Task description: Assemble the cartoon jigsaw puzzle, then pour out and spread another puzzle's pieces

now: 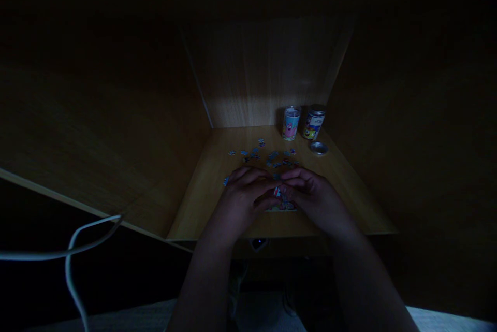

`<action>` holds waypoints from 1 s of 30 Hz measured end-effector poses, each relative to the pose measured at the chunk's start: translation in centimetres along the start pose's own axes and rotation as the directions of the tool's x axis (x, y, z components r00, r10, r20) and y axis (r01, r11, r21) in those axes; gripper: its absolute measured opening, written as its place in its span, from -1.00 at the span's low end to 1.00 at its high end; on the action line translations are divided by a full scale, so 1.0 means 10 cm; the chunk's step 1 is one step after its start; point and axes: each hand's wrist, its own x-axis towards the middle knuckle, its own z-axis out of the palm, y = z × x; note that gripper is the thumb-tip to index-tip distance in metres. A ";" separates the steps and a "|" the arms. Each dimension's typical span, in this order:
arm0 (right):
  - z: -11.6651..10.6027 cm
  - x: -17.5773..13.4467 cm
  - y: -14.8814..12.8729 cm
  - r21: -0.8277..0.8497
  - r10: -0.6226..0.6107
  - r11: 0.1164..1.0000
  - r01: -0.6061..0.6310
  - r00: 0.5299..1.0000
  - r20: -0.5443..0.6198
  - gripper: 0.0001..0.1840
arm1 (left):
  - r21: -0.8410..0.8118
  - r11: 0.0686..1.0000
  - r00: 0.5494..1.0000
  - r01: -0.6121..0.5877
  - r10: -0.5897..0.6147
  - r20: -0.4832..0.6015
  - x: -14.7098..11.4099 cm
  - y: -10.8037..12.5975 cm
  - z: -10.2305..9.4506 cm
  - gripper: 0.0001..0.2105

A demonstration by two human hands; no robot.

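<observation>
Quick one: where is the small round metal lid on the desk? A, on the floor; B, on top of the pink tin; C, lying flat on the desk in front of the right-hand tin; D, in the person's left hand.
C: the metal lid lies flat on the desk, just in front of the right-hand tin, apart from both hands.

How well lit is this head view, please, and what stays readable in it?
Head view: very dim, edges nearly black; only the desk middle catches light. Both hands meet over puzzle pieces, fine detail lost; two tins stay readable; straight edges bow.
</observation>
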 end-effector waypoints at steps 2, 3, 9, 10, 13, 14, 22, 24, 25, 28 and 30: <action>0.00 0.00 0.00 -0.001 -0.008 1.000 0.008 1.000 0.007 -0.64 | -0.006 1.000 1.000 -0.001 0.001 0.015 0.00 0.00 -0.01 -0.67; 0.00 0.00 0.00 0.002 -0.013 1.000 0.013 1.000 0.013 -0.65 | -0.007 1.000 1.000 0.002 -0.002 0.025 0.00 0.00 -0.01 -0.66; 0.02 0.01 0.02 -0.042 -0.056 0.997 0.058 0.997 0.049 -0.69 | -0.010 1.000 0.999 0.004 -0.003 0.046 0.03 0.03 -0.01 -0.69; 0.02 0.01 0.02 -0.058 -0.071 0.996 0.074 0.997 0.042 -0.70 | -0.017 1.000 0.999 0.008 -0.007 0.042 0.02 0.03 -0.02 -0.67; -0.03 -0.02 0.00 -0.171 -0.101 0.981 0.094 0.994 -0.029 -0.72 | -0.008 0.998 0.998 0.055 -0.055 0.024 -0.01 -0.02 -0.10 -0.61; -0.07 -0.04 -0.01 -0.250 -0.105 0.964 0.086 0.992 -0.065 -0.73 | 0.015 0.996 0.996 0.083 -0.083 0.013 -0.03 -0.06 -0.15 -0.62; -0.53 -0.10 -0.06 -0.788 -0.254 0.611 -0.075 0.924 -0.285 -0.73 | 0.344 0.882 0.947 0.322 -0.299 -0.121 -0.36 -0.61 -0.49 -0.84; -0.58 -0.08 -0.02 -0.827 -0.289 0.552 -0.107 0.906 -0.310 -0.73 | 0.372 0.866 0.943 0.334 -0.310 -0.124 -0.40 -0.70 -0.47 -0.80; -0.60 -0.08 0.00 -0.843 -0.309 0.524 -0.119 0.896 -0.319 -0.72 | 0.376 0.865 0.943 0.332 -0.307 -0.127 -0.41 -0.73 -0.45 -0.79; -0.59 -0.06 0.04 -0.884 -0.348 0.448 -0.136 0.884 -0.313 -0.71 | 0.380 0.870 0.949 0.316 -0.287 -0.132 -0.41 -0.77 -0.40 -0.77; -0.57 -0.04 0.04 -0.903 -0.353 0.405 -0.143 0.887 -0.299 -0.71 | 0.375 0.872 0.949 0.315 -0.282 -0.140 -0.40 -0.78 -0.37 -0.77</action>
